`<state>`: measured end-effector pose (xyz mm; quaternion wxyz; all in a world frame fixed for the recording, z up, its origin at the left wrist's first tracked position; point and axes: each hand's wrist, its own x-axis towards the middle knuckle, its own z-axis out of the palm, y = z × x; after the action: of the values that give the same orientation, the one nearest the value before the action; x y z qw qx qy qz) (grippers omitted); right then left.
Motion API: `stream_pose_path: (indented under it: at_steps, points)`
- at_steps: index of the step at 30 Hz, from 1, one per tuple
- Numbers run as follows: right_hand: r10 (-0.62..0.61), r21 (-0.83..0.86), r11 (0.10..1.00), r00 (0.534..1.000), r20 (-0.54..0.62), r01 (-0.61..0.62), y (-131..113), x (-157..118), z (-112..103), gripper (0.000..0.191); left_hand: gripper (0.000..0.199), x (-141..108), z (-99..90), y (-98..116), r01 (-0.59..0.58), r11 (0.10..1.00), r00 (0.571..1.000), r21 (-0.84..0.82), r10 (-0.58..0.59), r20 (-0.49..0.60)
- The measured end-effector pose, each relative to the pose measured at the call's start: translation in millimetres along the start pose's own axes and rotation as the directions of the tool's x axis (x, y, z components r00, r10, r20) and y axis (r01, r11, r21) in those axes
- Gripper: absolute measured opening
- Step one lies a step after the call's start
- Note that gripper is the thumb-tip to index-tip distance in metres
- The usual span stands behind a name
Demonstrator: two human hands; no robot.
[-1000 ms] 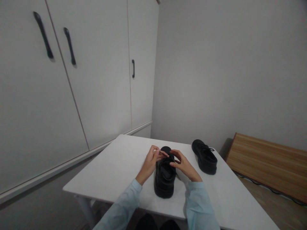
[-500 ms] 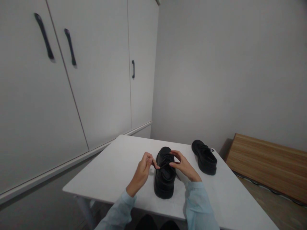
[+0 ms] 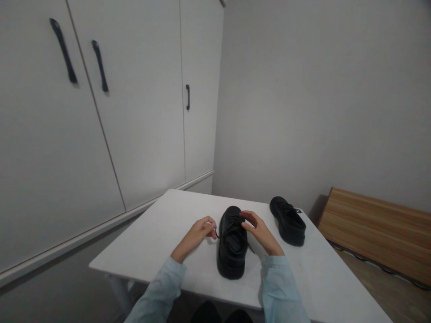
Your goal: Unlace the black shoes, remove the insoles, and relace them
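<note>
A black lace-up shoe [image 3: 231,258] stands on the white table, its toe pointing away from me. Just left of it, my left hand [image 3: 203,229] pinches a black shoelace [image 3: 217,234] that runs to the shoe. My right hand [image 3: 256,228] is at the shoe's right side by the lacing, thumb and fingers curved toward the laces; whether it grips a lace is too small to tell. Another lace end hangs down on the right side of the shoe. A second black shoe [image 3: 290,224], its lace in a bow, stands farther back on the right.
The white table [image 3: 161,242] extends around both shoes. White cabinets [image 3: 144,112] with dark handles line the left side, and a grey wall rises behind. A wood-grain board [image 3: 377,233] is at the right, beyond the table edge.
My left hand has moved a little left, away from the shoe, drawing the lace outward. My right hand has barely shifted.
</note>
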<state>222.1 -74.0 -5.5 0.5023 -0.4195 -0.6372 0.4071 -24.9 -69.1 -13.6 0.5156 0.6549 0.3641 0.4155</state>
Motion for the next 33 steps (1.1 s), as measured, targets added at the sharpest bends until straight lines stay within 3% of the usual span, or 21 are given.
stream_pose_path:
  at_steps: [4, 9, 13, 18, 21, 25, 29, 33]
  points:
    - [0.009, 0.012, 1.000, 0.994, -0.111, -0.008, 1.2, 2.9, -0.1, 0.037, 0.032, 9.4, -10.5, -7.8, 0.085, 0.988, 0.996, 0.129, -0.088, 0.021]
    - [0.030, 0.010, 1.000, 0.966, -0.255, -0.029, 9.9, 9.8, -2.7, 0.042, 0.022, 23.5, -16.4, -4.0, 0.074, 0.897, 0.990, 0.436, -0.015, -0.138]
    - [0.024, -0.019, 0.999, 0.950, -0.311, -0.031, 16.0, 14.8, -3.5, 0.042, 0.020, 34.1, -9.3, 15.7, 0.039, 0.843, 0.973, 0.536, 0.090, -0.212]
    - [0.009, -0.041, 0.999, 0.942, -0.334, -0.024, 19.6, 21.6, -4.0, 0.040, 0.019, 40.8, 5.8, 52.4, -0.095, 0.853, 0.954, 0.514, 0.226, -0.198]
    - [0.015, -0.068, 0.997, 0.948, -0.319, -0.038, 16.6, 27.3, -5.2, 0.036, 0.019, 47.2, 12.0, 63.3, -0.158, 0.849, 0.940, 0.505, 0.285, -0.186]
    - [0.006, -0.151, 0.988, 0.976, -0.216, -0.039, 10.3, 35.4, -8.3, 0.028, 0.021, 63.9, 18.3, 53.3, -0.172, 0.844, 0.948, 0.508, 0.281, -0.146]
    - [-0.013, -0.258, 0.966, 0.993, -0.115, -0.017, 11.7, 42.3, -11.3, 0.025, 0.022, 80.2, 27.3, 27.0, -0.170, 0.831, 0.963, 0.530, 0.254, -0.090]
    - [0.008, -0.273, 0.962, 0.998, -0.059, -0.024, 20.1, 45.8, -12.1, 0.029, 0.026, 87.2, 35.4, 2.7, -0.152, 0.845, 0.967, 0.513, 0.235, -0.102]
